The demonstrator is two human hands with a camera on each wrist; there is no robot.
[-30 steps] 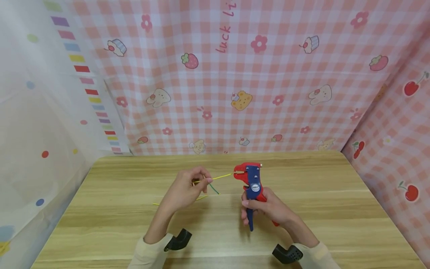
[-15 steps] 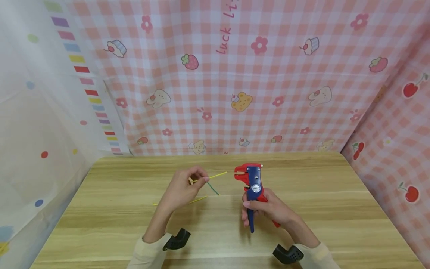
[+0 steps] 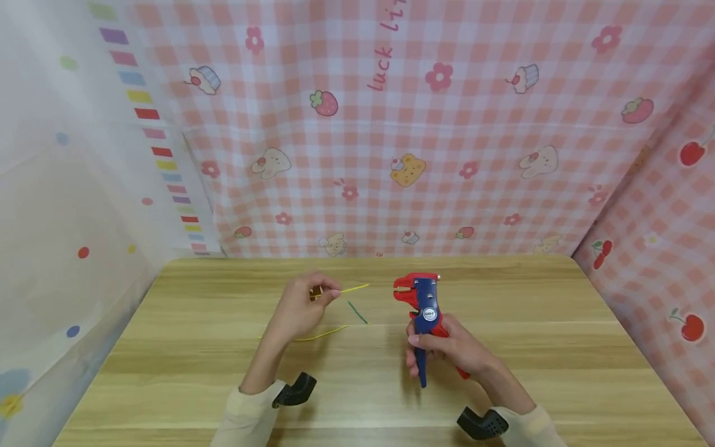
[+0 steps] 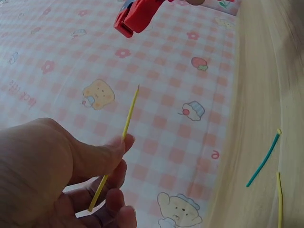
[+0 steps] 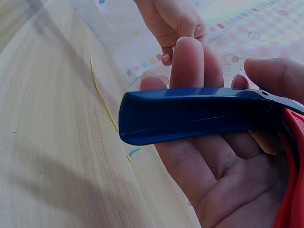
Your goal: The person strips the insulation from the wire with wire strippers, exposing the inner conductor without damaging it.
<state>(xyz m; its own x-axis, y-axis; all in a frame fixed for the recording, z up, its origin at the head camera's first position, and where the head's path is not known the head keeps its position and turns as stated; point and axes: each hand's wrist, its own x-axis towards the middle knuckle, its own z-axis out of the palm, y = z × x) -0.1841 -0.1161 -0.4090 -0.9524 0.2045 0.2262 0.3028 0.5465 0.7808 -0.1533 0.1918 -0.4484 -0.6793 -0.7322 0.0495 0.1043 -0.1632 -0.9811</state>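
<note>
Between thumb and index finger, my left hand [image 3: 300, 307] pinches a short yellow wire [image 3: 354, 288]. Seen from the left wrist, the wire [image 4: 128, 116] runs up past the fingertips, and its far tip looks thinner and darker. My right hand [image 3: 455, 347] is wrapped around the handles of a red and blue wire stripper [image 3: 427, 301], whose head is up and whose mouth faces left. A gap separates the wire's tip from that mouth. In the right wrist view, the blue handle [image 5: 194, 116] lies across the fingers.
On the wooden table [image 3: 195, 372], a short green wire [image 3: 358, 312] with a yellow end lies between the hands. A second yellow wire [image 3: 329, 333] lies nearer, partly behind the left wrist. A pink checked cloth [image 3: 357, 124] hangs along the back edge.
The yellow wire has moved left, from right at the stripper's mouth to well apart from it, along with my left hand. The right hand keeps its grip nearly in place.
</note>
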